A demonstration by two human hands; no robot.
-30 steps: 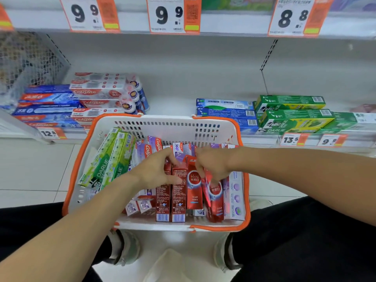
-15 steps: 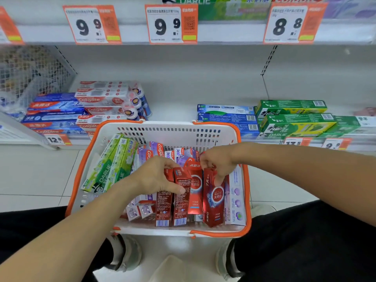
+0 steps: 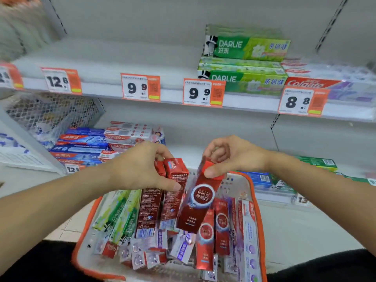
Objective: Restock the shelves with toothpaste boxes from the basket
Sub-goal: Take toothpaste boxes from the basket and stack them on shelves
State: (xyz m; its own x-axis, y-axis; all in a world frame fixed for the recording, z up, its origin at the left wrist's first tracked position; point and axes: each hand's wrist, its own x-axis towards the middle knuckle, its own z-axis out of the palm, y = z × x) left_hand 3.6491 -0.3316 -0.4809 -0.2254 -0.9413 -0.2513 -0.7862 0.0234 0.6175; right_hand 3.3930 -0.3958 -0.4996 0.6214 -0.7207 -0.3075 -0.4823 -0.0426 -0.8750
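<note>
A white basket with an orange rim (image 3: pixel 259 216) stands in front of me, packed with toothpaste boxes: green Darlie boxes (image 3: pixel 120 218) on the left, red and purple ones in the middle and right. My left hand (image 3: pixel 138 169) grips two dark red boxes (image 3: pixel 160 200) side by side, lifted above the basket. My right hand (image 3: pixel 230 155) pinches the top of another red box (image 3: pixel 198 198) marked WHITE, which hangs tilted over the basket.
The middle shelf (image 3: pixel 105 66) shows bare white surface at left, with green Darlie boxes (image 3: pixel 244 64) and Colgate boxes (image 3: pixel 325 86) at right and orange price tags (image 3: pixel 140 87) along its edge. The lower shelf holds blue and red Colgate boxes (image 3: pixel 95 145). A wire divider (image 3: pixel 50 112) stands left.
Both hands have lifted red boxes up out of the basket. The camera has tilted up, so the middle shelf and its stock have come into view.
</note>
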